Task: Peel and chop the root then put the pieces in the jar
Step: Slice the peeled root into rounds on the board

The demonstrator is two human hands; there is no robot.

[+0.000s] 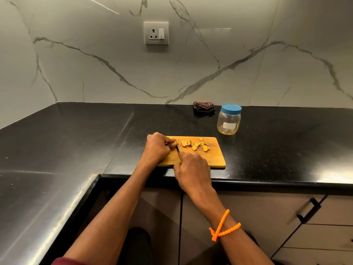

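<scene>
Chopping the root on the cutting board (pixel 215 159).

Left hand (pixel 155 148) curled in a narrow grip round the root (pixel 174 144) at the board's far left corner; right hand (pixel 192 170) wrapped in a closed grip round the knife (pixel 178 149), blade just beside the root. Yellow pieces (pixel 195 145) scattered across the board's far half. Jar (pixel 228 119), blue lid on, upright on the black surface (pixel 76 140) beyond the board, near a folded cloth (pixel 204 108).

Black counter (pixel 76 142), grey-veined white marble wall (pixel 229 54), yellow-orange root pieces (pixel 194 145), blue-lidded jar (pixel 229 119), orange wrist thread (pixel 223 226).
</scene>
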